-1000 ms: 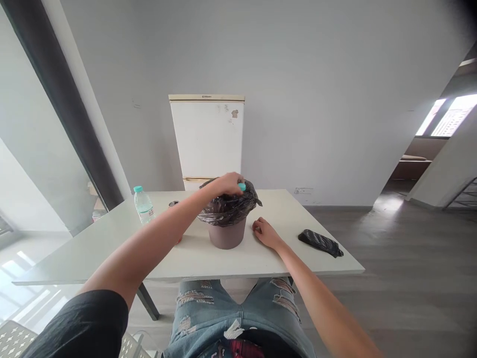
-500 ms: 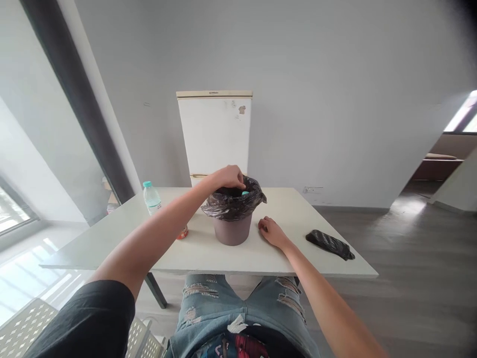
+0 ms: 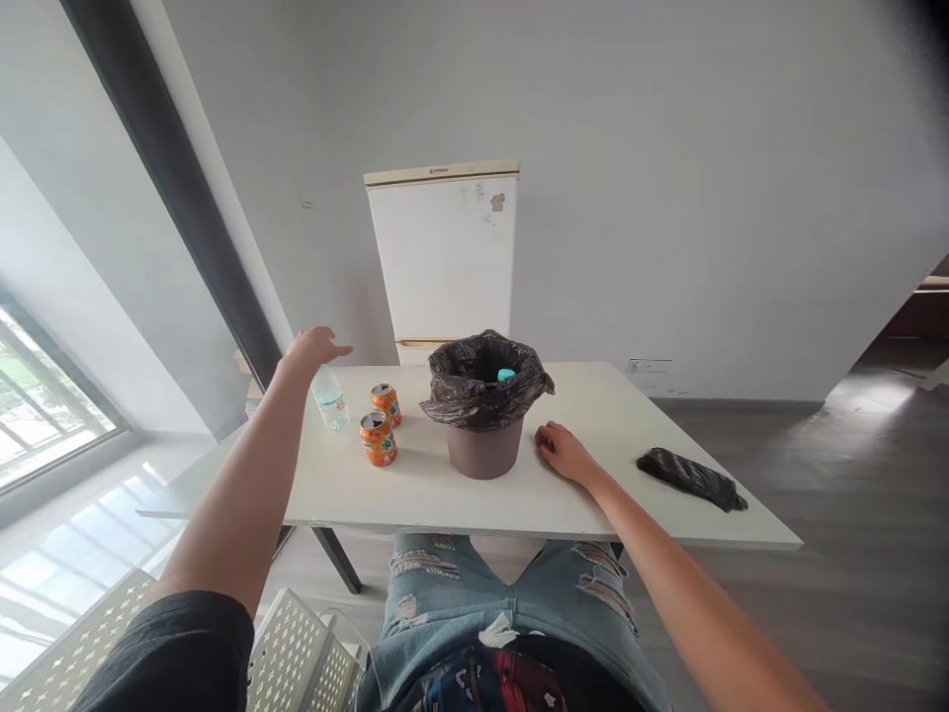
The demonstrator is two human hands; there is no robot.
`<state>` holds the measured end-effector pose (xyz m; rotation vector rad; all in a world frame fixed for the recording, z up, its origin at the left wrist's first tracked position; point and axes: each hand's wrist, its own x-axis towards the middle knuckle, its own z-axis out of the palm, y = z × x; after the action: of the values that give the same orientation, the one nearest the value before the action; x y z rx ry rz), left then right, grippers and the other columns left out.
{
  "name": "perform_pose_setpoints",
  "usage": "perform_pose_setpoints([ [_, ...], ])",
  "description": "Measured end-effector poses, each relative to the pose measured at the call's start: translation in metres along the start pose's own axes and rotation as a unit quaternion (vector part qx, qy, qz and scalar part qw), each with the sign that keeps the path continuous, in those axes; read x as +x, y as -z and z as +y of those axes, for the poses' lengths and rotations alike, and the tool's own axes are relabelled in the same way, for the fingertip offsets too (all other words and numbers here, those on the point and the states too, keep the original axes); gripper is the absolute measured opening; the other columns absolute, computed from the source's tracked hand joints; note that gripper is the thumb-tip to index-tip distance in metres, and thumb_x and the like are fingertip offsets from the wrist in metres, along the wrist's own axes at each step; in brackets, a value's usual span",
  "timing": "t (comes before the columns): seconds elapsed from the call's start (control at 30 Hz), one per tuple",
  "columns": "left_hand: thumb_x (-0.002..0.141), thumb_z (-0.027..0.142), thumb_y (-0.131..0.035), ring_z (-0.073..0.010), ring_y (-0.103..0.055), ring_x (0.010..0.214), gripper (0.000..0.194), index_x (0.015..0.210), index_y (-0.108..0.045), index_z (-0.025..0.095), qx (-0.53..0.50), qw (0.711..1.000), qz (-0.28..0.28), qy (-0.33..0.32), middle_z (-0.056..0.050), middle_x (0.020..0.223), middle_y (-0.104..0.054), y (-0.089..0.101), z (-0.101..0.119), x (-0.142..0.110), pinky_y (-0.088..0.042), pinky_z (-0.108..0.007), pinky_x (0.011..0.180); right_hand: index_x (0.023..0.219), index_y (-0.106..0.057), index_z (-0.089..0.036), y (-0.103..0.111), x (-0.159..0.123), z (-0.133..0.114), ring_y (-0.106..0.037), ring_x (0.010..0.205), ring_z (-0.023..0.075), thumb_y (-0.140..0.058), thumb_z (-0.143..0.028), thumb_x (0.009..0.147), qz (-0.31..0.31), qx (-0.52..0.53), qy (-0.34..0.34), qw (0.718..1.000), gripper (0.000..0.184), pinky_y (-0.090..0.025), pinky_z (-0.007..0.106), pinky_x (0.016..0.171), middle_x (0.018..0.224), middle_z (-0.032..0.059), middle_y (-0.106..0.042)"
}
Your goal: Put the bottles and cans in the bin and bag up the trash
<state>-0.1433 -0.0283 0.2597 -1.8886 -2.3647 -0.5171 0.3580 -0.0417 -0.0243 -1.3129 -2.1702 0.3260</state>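
Left hand (image 3: pixel 317 347), fingers spread, above bottle (image 3: pixel 331 403)

The right hand (image 3: pixel 566 454) rests curled on the table (image 3: pixel 437 499), grip unclear, beside a bag-lined bin (image 3: pixel 483 452). Left of that stand two cans (image 3: pixel 380 444), then the bottle, its top hidden by the left hand.

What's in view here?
Rectangular table: one, white, centre
Round plastic bin: one, brown, on table
Plastic liner: one, black, lining bin
Round cap: one, teal, inside bin
Cylindrical metal cans: two, orange, left of bin
Plastic bottle: one, clear, left of cans
Long plastic bundle: one, black, table's right
Boxy fridge: one, white, behind table
Window: one, bright, left
Perforated seating: count unclear, pale, lower left
Denim jeans: one, blue, bottom centre
Left hand: one, bare, at bottle's top
Right hand: one, bare, right of bin
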Motion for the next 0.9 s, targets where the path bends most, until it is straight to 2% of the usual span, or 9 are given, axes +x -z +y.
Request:
perform_pose_setpoints([
  [0.17,0.079,0.045,-0.075,-0.0376,-0.061,0.118,0.060,0.131,-0.061,0.017,0.023,0.997,-0.016,0.075,-0.020,0.128,-0.066,-0.046,-0.022,-0.004,-0.050,-0.041,0.090,0.090,-0.061,-0.021,0.001,0.000,-0.002,-0.056,0.089,0.0229,-0.049,-0.013,0.086,-0.001,-0.009,-0.004,1.000,0.015,-0.042,0.033,0.081,0.096,0.0080,-0.060],
  [0.27,0.081,0.038,-0.070,-0.0381,-0.065,0.107,0.049,0.124,-0.062,0.016,0.011,0.997,-0.004,0.074,-0.020,0.128,-0.061,-0.050,-0.027,-0.005,-0.048,-0.044,0.087,0.089,-0.060,-0.021,0.003,-0.001,-0.005,-0.056,0.088,0.0223,-0.048,-0.012,0.086,-0.002,-0.012,-0.004,1.000,0.015,-0.041,0.032,0.079,0.095,0.0073,-0.061],
  [0.33,0.084,0.040,-0.067,-0.0385,-0.064,0.107,0.046,0.123,-0.061,0.016,-0.014,0.997,0.047,0.060,-0.019,0.124,-0.061,-0.038,-0.022,-0.008,-0.046,-0.046,0.088,0.089,-0.059,-0.021,0.004,-0.001,-0.006,-0.056,0.086,0.0220,-0.048,-0.012,0.086,-0.002,-0.010,-0.004,1.000,0.014,-0.040,0.032,0.078,0.093,0.0066,-0.061],
  [0.4,0.088,0.047,-0.066,-0.0359,-0.062,0.111,0.045,0.122,-0.059,0.019,-0.073,0.984,0.162,0.025,-0.014,0.120,-0.060,-0.018,-0.006,-0.016,-0.043,-0.045,0.088,0.088,-0.058,-0.021,0.004,-0.001,-0.006,-0.056,0.085,0.0216,-0.047,-0.012,0.086,-0.001,-0.007,-0.002,1.000,0.014,-0.039,0.032,0.076,0.091,0.0057,-0.061],
  [0.5,0.088,0.058,-0.069,-0.0276,-0.059,0.114,0.046,0.117,-0.059,0.024,-0.185,0.913,0.357,-0.065,-0.004,0.116,-0.061,0.021,0.037,-0.041,-0.040,-0.039,0.087,0.087,-0.058,-0.021,0.005,-0.002,-0.007,-0.056,0.084,0.0214,-0.048,-0.011,0.086,0.001,-0.003,-0.001,1.000,0.014,-0.038,0.031,0.076,0.090,0.0056,-0.062],
  [0.57,0.084,0.055,-0.077,-0.0221,-0.060,0.110,0.049,0.117,-0.060,0.023,-0.239,0.880,0.379,-0.158,-0.001,0.111,-0.065,0.045,0.073,-0.062,-0.041,-0.038,0.087,0.088,-0.059,-0.021,0.006,-0.002,-0.007,-0.056,0.085,0.0216,-0.049,-0.011,0.086,0.001,-0.002,-0.002,1.000,0.014,-0.038,0.031,0.076,0.091,0.0061,-0.063],
  [0.6,0.080,0.050,-0.082,-0.0205,-0.061,0.103,0.048,0.114,-0.062,0.023,-0.274,0.863,0.380,-0.189,0.000,0.107,-0.066,0.054,0.091,-0.072,-0.044,-0.037,0.084,0.088,-0.059,-0.021,0.006,-0.002,-0.007,-0.057,0.086,0.0217,-0.049,-0.011,0.086,0.000,-0.002,-0.003,1.000,0.015,-0.038,0.031,0.076,0.092,0.0063,-0.064],
  [0.7,0.077,0.041,-0.083,-0.0192,-0.065,0.088,0.041,0.110,-0.066,0.025,-0.359,0.857,0.265,-0.258,0.000,0.097,-0.066,0.069,0.141,-0.092,-0.050,-0.035,0.070,0.088,-0.060,-0.022,0.006,-0.002,-0.007,-0.058,0.088,0.0220,-0.049,-0.010,0.085,-0.002,-0.005,-0.005,1.000,0.016,-0.039,0.030,0.078,0.093,0.0065,-0.065],
  [0.9,0.075,0.031,-0.081,-0.0212,-0.070,0.075,0.030,0.102,-0.071,0.024,-0.243,0.916,0.051,-0.315,-0.003,0.093,-0.067,0.051,0.215,-0.088,-0.053,-0.034,0.068,0.089,-0.059,-0.022,0.002,-0.001,-0.004,-0.059,0.088,0.0209,-0.048,-0.009,0.086,0.000,-0.018,-0.008,1.000,0.017,-0.039,0.029,0.079,0.092,0.0052,-0.066],
])
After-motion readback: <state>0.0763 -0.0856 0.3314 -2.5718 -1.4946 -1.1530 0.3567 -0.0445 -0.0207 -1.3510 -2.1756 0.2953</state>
